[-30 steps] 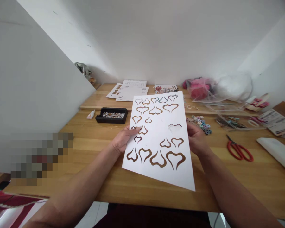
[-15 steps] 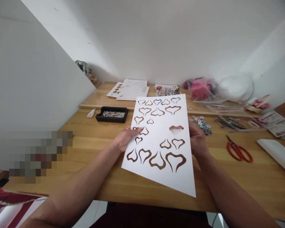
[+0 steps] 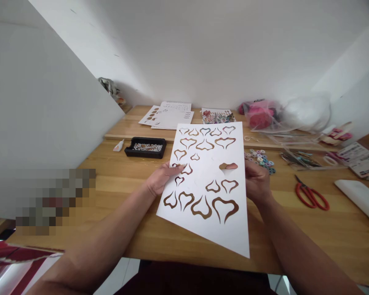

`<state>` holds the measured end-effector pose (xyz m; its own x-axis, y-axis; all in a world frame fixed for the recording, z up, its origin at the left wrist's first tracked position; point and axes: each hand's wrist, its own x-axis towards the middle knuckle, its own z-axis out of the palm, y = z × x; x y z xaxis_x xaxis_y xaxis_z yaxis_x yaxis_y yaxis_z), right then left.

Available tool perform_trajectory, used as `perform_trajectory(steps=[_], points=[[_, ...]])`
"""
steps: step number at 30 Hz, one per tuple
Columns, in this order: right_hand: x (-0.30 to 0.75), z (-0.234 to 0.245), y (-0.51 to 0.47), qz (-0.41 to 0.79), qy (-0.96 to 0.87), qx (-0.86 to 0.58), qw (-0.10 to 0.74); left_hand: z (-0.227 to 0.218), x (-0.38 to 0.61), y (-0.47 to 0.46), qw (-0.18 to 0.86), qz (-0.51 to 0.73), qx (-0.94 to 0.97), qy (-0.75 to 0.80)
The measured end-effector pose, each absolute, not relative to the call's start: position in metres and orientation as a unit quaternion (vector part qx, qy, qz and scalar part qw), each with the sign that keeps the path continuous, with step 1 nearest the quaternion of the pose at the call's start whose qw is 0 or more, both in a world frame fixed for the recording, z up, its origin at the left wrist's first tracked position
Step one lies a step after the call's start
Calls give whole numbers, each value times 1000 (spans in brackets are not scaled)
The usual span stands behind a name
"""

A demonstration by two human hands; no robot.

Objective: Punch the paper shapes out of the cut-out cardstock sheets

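The person holds a white card sheet w/ heart-shaped cut-outs (image 3: 207, 180) tilted up over the light wooden tabletop (image 3: 117, 192), near its front edge. Left hand (image 3: 161, 180) grips the sheet's left edge, thumb on top beside a small heart. Right hand (image 3: 256, 182) is at the right edge, mostly behind the sheet, w/ a fingertip (image 3: 232, 166) showing through one heart opening from the back. So both hands are clamped on the sheet, set apart at opp. sides.

Step in hand, by the look of it: pushing a heart piece out of the sheet from behind. Next move prob. calls for steady hold w/ the left hand while the right works round the cut edge gently, so the thin outline doesn't tear.

Nearby on the tabletop:
- black tray of small beads (image 3: 145, 147), far left of the sheet
- small white glue tube (image 3: 118, 146) beside it
- pile of coloured rings (image 3: 260, 159), just right of the sheet
- red-handled scissors (image 3: 312, 196), well apart to the right
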<state>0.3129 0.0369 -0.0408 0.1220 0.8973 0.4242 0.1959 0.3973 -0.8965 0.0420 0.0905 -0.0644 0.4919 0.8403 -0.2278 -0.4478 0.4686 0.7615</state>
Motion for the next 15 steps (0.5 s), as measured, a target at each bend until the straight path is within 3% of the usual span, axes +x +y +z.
perform_trajectory(steps=[8,15], points=[[319,-42,44,403,-584,-436,553,-62,39,92,783,414,336,321],[324,-44,38,244,-668,-471,522,-63,40,92,783,411,339,322]])
